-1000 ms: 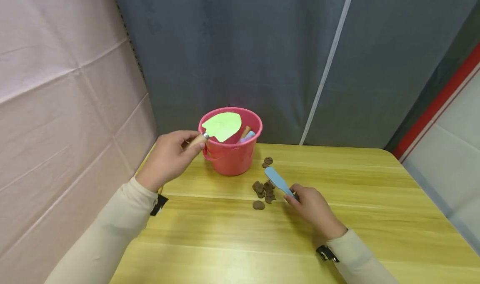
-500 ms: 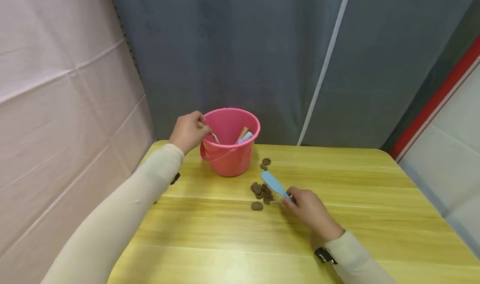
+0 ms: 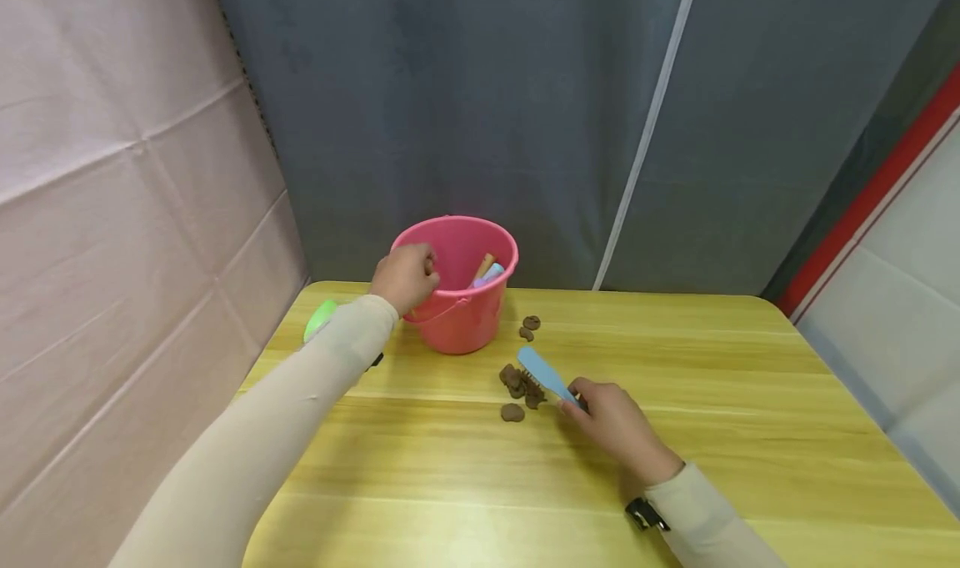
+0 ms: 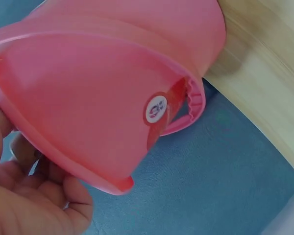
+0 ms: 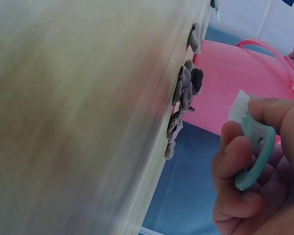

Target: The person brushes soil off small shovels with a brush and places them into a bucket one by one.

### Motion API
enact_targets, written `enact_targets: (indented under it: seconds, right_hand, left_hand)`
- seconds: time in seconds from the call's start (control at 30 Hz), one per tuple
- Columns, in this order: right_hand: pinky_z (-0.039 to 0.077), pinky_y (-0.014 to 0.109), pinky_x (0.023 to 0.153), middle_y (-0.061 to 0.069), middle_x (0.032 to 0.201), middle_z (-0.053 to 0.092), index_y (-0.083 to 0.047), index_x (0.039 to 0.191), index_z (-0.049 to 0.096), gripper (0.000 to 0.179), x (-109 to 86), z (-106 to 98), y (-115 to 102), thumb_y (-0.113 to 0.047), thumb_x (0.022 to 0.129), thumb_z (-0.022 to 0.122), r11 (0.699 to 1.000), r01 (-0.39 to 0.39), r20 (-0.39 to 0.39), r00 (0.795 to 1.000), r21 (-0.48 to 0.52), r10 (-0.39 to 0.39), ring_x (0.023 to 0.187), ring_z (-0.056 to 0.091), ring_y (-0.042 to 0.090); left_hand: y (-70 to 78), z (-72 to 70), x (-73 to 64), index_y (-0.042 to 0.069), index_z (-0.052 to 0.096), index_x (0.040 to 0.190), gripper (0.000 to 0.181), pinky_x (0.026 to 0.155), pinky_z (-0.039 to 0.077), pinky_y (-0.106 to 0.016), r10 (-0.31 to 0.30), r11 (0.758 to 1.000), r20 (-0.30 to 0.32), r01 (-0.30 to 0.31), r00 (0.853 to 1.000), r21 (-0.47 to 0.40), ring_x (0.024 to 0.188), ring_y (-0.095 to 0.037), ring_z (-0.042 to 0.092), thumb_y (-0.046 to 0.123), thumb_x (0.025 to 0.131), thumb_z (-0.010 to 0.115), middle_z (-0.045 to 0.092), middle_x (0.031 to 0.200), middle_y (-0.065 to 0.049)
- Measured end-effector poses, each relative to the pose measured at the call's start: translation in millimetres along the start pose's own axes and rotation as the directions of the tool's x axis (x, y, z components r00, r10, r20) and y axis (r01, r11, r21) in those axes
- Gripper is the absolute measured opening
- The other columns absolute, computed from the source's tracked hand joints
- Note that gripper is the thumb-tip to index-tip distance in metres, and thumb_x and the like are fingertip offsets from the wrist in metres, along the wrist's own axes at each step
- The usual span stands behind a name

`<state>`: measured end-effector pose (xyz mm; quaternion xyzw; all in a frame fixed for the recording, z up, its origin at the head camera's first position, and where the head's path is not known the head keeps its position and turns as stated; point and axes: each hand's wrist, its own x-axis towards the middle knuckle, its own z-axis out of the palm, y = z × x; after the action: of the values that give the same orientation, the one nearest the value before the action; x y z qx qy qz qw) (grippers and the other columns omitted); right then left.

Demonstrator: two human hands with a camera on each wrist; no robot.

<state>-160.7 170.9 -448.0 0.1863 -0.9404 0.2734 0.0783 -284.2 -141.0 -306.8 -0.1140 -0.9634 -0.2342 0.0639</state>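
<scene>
At the left rim of the pink bucket (image 3: 465,322), my left hand (image 3: 405,278) has its fingers curled. In the left wrist view the tan end of the trowel's wooden handle (image 4: 23,148) shows between thumb and fingers; its green blade is hidden. A wooden handle (image 3: 486,265) and light blue and purple pieces (image 3: 490,275) lean inside the bucket. My right hand (image 3: 615,422) grips a blue brush (image 3: 543,372), its bristles down at several brown clay-like lumps (image 3: 513,379). White bristles (image 5: 240,106) show in the right wrist view.
A bright green object (image 3: 320,319) lies at the table's back left, partly covered by my left sleeve (image 3: 300,409). Two small brown lumps (image 3: 529,324) sit right of the bucket, one flat lump (image 3: 512,413) nearer me. A dark curtain (image 3: 465,118) hangs behind the wooden table (image 3: 712,368).
My left hand has moved from the bucket's front left to its rim, and the trowel's blade has gone out of sight. The brush has shifted slightly toward me. The green object has come into view.
</scene>
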Motion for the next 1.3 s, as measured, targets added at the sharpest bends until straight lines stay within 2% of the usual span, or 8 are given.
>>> enact_targets:
  seconds: [0.17, 0.43, 0.73, 0.9, 1.03, 1.13, 1.2, 1.3]
  right_hand:
    - [0.028, 0.022, 0.046, -0.009, 0.057, 0.041, -0.012, 0.087, 0.061, 0.015, 0.4, 0, 1, -0.019, 0.092, 0.072, 1.000, 0.011, 0.000, 1.000, -0.013, -0.011, 0.049, 0.033, 0.003]
    - [0.029, 0.022, 0.047, -0.009, 0.060, 0.044, -0.010, 0.090, 0.063, 0.013, 0.6, 1, -2, -0.019, 0.092, 0.072, 1.000, 0.011, 0.012, 1.000, -0.007, -0.011, 0.050, 0.034, 0.004]
    - [0.029, 0.023, 0.045, -0.009, 0.060, 0.045, -0.010, 0.091, 0.064, 0.013, 1.4, 4, -4, -0.019, 0.092, 0.072, 1.000, -0.004, 0.013, 1.000, -0.008, 0.004, 0.049, 0.035, 0.004]
    - [0.028, 0.022, 0.046, -0.009, 0.060, 0.045, -0.010, 0.091, 0.064, 0.013, 2.2, 5, -4, -0.019, 0.092, 0.072, 1.000, 0.009, 0.019, 1.000, -0.004, -0.008, 0.049, 0.034, 0.004]
    - [0.028, 0.022, 0.046, -0.009, 0.059, 0.044, -0.011, 0.090, 0.063, 0.013, 1.9, 6, -5, -0.020, 0.092, 0.072, 1.000, 0.012, 0.025, 1.000, -0.003, -0.012, 0.049, 0.034, 0.004]
    - [0.029, 0.022, 0.046, -0.009, 0.059, 0.044, -0.011, 0.090, 0.063, 0.013, 1.7, 6, -6, -0.020, 0.092, 0.072, 1.000, 0.017, 0.023, 1.000, -0.006, -0.017, 0.049, 0.035, 0.004]
    - [0.029, 0.023, 0.046, -0.009, 0.060, 0.045, -0.010, 0.091, 0.063, 0.013, 1.5, 4, -6, -0.019, 0.092, 0.073, 1.000, 0.019, 0.022, 1.000, -0.006, -0.018, 0.049, 0.035, 0.004]
    - [0.030, 0.023, 0.046, -0.009, 0.060, 0.045, -0.010, 0.091, 0.063, 0.014, 1.6, 2, -6, -0.020, 0.092, 0.073, 1.000, 0.018, 0.018, 1.000, -0.015, -0.018, 0.049, 0.036, 0.005]
  left_hand:
    - [8.9, 2.6, 1.5, 0.007, 0.064, 0.088, 0.011, 0.081, 0.046, -0.044, 0.012, 0.999, 0.038, -0.014, 0.999, 0.035, 0.073, -0.022, 0.057, 0.016, 0.093, 0.059, 0.059, 0.073, -0.005]
    - [26.5, 10.7, 4.0, 0.009, 0.056, 0.066, 0.036, 0.062, 0.045, -0.031, 0.047, 0.999, 0.171, -0.043, 0.984, -0.029, 0.057, -0.018, 0.048, 0.021, 0.099, 0.054, 0.048, 0.058, -0.003]
    - [29.8, 17.1, 4.2, 0.009, 0.066, 0.091, 0.030, 0.076, 0.045, -0.035, 0.123, 0.992, 0.229, -0.128, 0.966, 0.011, 0.074, -0.019, 0.055, 0.028, 0.104, 0.047, 0.060, 0.076, -0.002]
    - [29.6, 17.7, 2.6, 0.007, 0.064, 0.097, 0.029, 0.071, 0.044, -0.034, 0.159, 0.986, 0.262, -0.164, 0.952, -0.002, 0.071, -0.018, 0.052, 0.031, 0.102, 0.050, 0.056, 0.076, -0.003]
    - [23.2, 14.1, -2.7, 0.009, 0.064, 0.101, 0.021, 0.075, 0.049, -0.033, 0.171, 0.983, 0.155, -0.158, 0.973, -0.094, 0.078, -0.017, 0.056, 0.028, 0.100, 0.055, 0.061, 0.085, -0.001]
    - [8.4, 3.6, -7.6, 0.010, 0.066, 0.106, 0.019, 0.080, 0.052, -0.037, 0.137, 0.974, -0.026, -0.139, 0.990, -0.176, 0.086, -0.020, 0.058, 0.025, 0.099, 0.058, 0.065, 0.095, -0.001]
    - [-8.2, -6.4, -10.6, 0.009, 0.067, 0.106, 0.019, 0.081, 0.052, -0.039, 0.082, 0.971, -0.153, -0.113, 0.985, -0.210, 0.087, -0.023, 0.058, 0.024, 0.098, 0.058, 0.065, 0.097, -0.004]
    - [-41.4, -20.3, -13.8, 0.005, 0.067, 0.105, 0.022, 0.080, 0.050, -0.042, -0.030, 0.975, -0.287, -0.034, 0.957, -0.217, 0.087, -0.026, 0.058, 0.022, 0.098, 0.055, 0.065, 0.097, -0.010]
